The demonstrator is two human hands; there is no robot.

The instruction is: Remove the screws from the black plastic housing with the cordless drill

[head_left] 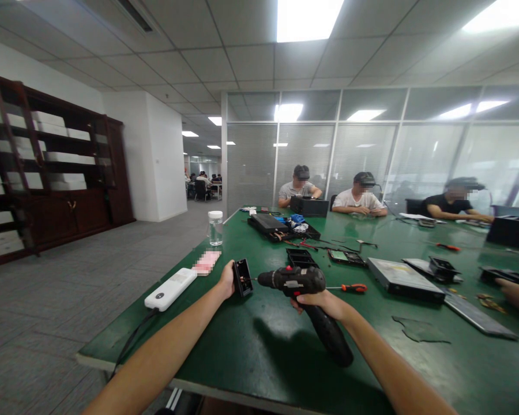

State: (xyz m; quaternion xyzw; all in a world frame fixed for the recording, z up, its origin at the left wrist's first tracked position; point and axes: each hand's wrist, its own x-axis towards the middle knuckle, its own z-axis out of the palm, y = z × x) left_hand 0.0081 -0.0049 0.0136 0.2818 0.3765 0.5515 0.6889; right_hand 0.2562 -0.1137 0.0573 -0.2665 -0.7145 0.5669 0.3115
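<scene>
My left hand (pixel 228 280) grips a small black open-sided box (pixel 243 278), tilted on edge above the table, with some copper-coloured parts inside. In my right hand (pixel 322 302) is a black cordless drill (pixel 294 280), held level with its handle slanting down to the right. The drill's bit points left into the open side of the box; whether it touches anything inside I cannot tell. Just behind the drill lies a black compartmented frame (pixel 301 257). An orange-handled screwdriver (pixel 353 288) rests to the right of the drill.
On the green table (pixel 225 351), a white power bank-like device (pixel 170 289) with a cable and a clear bottle (pixel 215 228) stand left. A metal disc drive (pixel 404 279) and a dark shard (pixel 420 329) lie right. Another person's hand (pixel 516 294) enters at right; several people sit opposite.
</scene>
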